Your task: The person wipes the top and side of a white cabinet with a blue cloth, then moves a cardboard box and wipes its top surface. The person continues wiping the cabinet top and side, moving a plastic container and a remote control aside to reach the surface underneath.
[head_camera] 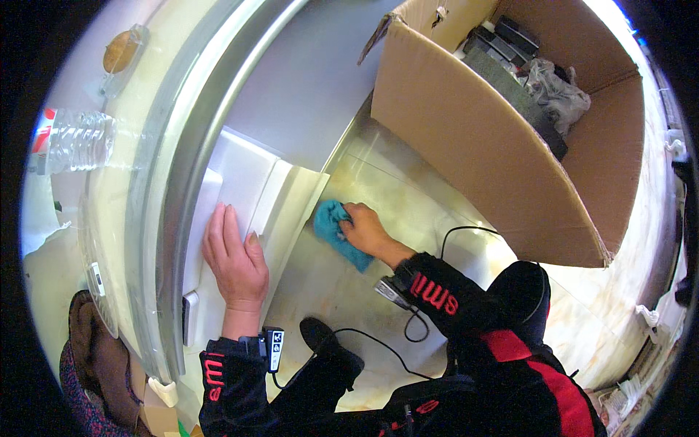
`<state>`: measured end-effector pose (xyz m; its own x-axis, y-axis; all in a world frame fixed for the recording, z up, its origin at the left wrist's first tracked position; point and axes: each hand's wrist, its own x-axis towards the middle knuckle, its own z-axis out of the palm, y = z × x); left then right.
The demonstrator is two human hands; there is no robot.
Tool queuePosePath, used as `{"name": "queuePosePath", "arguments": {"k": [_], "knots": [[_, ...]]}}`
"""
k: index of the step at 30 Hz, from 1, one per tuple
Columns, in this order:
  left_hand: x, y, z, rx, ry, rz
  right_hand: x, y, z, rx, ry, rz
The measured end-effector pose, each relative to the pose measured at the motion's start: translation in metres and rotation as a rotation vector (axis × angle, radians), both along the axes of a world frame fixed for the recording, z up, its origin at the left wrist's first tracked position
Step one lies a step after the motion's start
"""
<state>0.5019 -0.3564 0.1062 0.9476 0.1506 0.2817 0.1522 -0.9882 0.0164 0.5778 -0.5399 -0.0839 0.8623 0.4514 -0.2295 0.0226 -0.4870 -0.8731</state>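
My right hand [367, 229] grips a bunched teal cloth [332, 221]. Part of the cloth hangs below the fingers, close to the bottom edge of a white stepped panel [248, 169]. Flat against that panel lies my left hand [236, 262], palm down and holding nothing, with the thumb spread from the fingers. The panel adjoins a smooth grey surface [306, 76]. A curved metal rim [183, 229] runs along the left side of the panel.
An open cardboard box [464, 125] with plastic bags and dark items stands on the marble-look floor [393, 164]. A plastic bottle [82, 141] lies at left. Black cables [377, 341] trail from wrist devices. A patterned fabric item [98, 371] sits lower left.
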Motion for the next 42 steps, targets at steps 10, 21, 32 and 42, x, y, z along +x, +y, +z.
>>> {"name": "queuePosePath", "arguments": {"k": [10, 21, 32, 42], "knots": [[-0.002, 0.001, 0.002, 0.023, 0.005, 0.008, 0.067, -0.095, -0.039, -0.367, -0.252, -0.603], [-0.004, -0.001, 0.0, 0.026, -0.01, 0.023, 0.002, -0.125, 0.043, -0.138, -0.295, -0.125], [-0.004, 0.005, -0.009, 0.067, -0.061, 0.021, -0.065, -0.12, 0.142, -0.023, -0.547, 0.049], [-0.004, 0.005, -0.009, 0.024, -0.086, 0.0, -0.091, -0.113, 0.243, 0.147, -0.499, -0.02]]}}
